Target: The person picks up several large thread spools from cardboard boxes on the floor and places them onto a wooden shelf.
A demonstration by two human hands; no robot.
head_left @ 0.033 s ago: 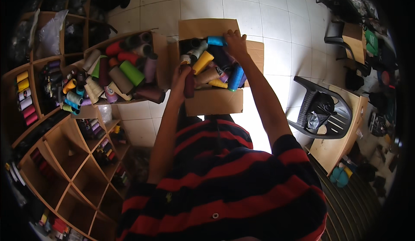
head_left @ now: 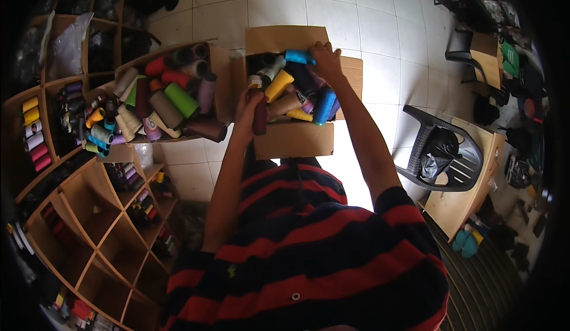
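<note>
- I see the left hand (head_left: 249, 106) with its fingers curled around a maroon cone (head_left: 260, 118), held over the left edge of the box (head_left: 294, 141).
- The right hand (head_left: 326, 63) is at the box's far right, fingers bent by the right end of a light-blue cone (head_left: 298, 56); I can't tell whether they pinch it.
- Between the hands I make out a yellow cone (head_left: 279, 86).
- Left of this, I have a second carton (head_left: 222, 87), heaped with cones.
</note>
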